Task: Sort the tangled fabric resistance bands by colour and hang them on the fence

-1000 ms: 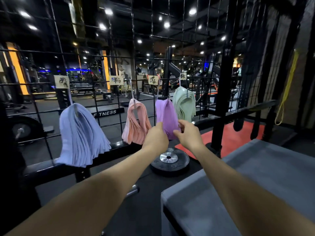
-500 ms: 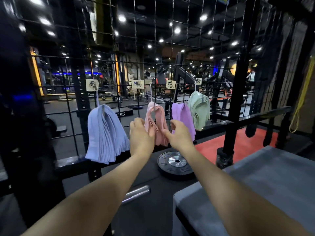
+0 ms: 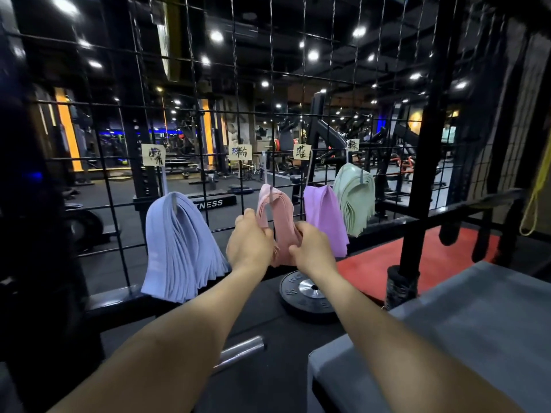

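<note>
Four bundles of fabric bands hang on the black wire fence [image 3: 238,84], each under a paper label. From left to right they are blue-lilac bands [image 3: 179,248], pink bands [image 3: 281,216], purple bands [image 3: 323,213] and pale green bands [image 3: 356,201]. My left hand [image 3: 250,245] grips the pink bundle's left side. The right side of the same pink bundle is pinched by my right hand [image 3: 310,248]. The lower part of the pink bands is hidden behind both hands.
A black weight plate [image 3: 307,290] lies on the floor below my hands. A grey padded box [image 3: 465,323] fills the lower right, with a red mat [image 3: 375,266] behind it. A chrome bar end [image 3: 241,348] pokes out low. A yellow band [image 3: 533,201] hangs at the far right.
Both hands moved left from the purple bundle to the pink bundle and closed on it. The view shifted left and closer to the fence.
</note>
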A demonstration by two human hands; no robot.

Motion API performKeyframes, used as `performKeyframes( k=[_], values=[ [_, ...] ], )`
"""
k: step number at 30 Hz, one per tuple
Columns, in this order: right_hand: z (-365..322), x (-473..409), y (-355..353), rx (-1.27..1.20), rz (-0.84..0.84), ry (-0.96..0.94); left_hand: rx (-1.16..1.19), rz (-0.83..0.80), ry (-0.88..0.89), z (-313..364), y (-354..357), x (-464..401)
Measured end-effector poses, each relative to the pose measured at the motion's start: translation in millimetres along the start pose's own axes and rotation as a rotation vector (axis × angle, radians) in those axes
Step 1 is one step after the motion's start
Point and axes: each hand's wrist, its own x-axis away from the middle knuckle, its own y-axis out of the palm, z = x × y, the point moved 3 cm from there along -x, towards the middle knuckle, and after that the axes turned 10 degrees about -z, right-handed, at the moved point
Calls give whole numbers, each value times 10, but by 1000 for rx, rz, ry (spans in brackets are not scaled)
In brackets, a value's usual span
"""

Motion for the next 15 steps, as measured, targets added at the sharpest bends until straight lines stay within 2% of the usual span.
performKeyframes(
  k=[5,11,15],
  values=[
    [11,6,-31,49,115,46,-19,18,153,14,-119,222],
    [-118,91,108,-45,21,-82,-113,-25,269,-49,20,285],
    [-48,100,60,-25,19,-31,-97,-45,254,-122,88,257]
  ],
)
